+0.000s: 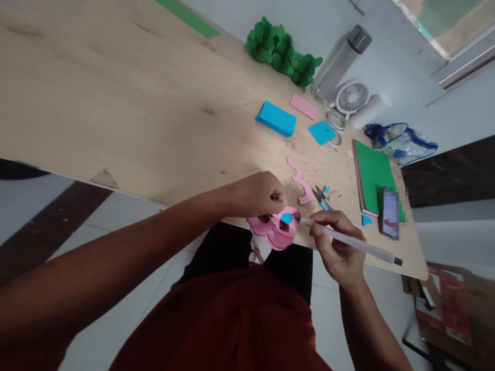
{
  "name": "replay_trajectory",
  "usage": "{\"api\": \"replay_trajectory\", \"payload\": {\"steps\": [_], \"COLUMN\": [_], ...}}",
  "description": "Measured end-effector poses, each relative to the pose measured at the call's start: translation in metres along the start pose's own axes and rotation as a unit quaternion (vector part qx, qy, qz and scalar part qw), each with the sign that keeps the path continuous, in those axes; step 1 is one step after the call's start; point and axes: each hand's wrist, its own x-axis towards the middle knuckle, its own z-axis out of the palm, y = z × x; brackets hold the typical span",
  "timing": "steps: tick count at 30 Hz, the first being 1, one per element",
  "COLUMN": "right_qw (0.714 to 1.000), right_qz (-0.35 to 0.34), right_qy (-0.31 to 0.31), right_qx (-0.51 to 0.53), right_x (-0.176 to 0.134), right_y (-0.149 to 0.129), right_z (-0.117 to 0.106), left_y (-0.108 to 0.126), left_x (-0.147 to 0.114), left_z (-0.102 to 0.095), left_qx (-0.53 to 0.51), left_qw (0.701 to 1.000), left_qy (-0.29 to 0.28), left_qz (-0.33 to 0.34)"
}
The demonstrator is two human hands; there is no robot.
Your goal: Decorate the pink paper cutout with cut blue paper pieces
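Paper cut-out at the table edge, two hands, one pen

Item 1: pink cut-out (284, 239), scalloped, a blue patch showing on it. We find it at the front edge of the table (116, 103), above the lap, between the hands.

Item 2: left hand (263, 196). Fingers curled, at the cut-out's upper edge; we cannot tell whether they clamp it.

Item 3: right hand (340, 242). Thumb and fingers together, clamped on a pale pen (359, 244). We see the pen's tip at the cut-out's right edge, its dark end pointing outward.

Item 4: beside the hands, pink strip (306, 195) and snips (322, 198).

Item 5: green notebook (373, 172), phone (390, 214) near its lower edge. We note the screen as pixelated.

Item 6: carton (444, 304), red and white, lower right. We find its printing too small to read.
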Motion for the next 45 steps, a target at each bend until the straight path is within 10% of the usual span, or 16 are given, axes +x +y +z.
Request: {"api": "replay_trajectory", "payload": {"steps": [15,45], "right_qw": [0.983,0.974], "right_qz": [-0.162,-0.176], "right_qy": [-0.012,-0.038], "right_qx": [-0.088,-0.141], "right_x": [0.0061,0.0075], "right_y": [0.0025,-0.0027], "right_z": [0.0031,0.0038], "left_y": [-0.003,-0.0019], "left_x": [0.0013,-0.0008], "left_z": [0.0016,0.0016], "left_qx": [-0.01,-0.028], "left_qw": [0.999,0.999], "left_qy": [-0.025,-0.025], "left_qz": [-0.038,-0.016]}}
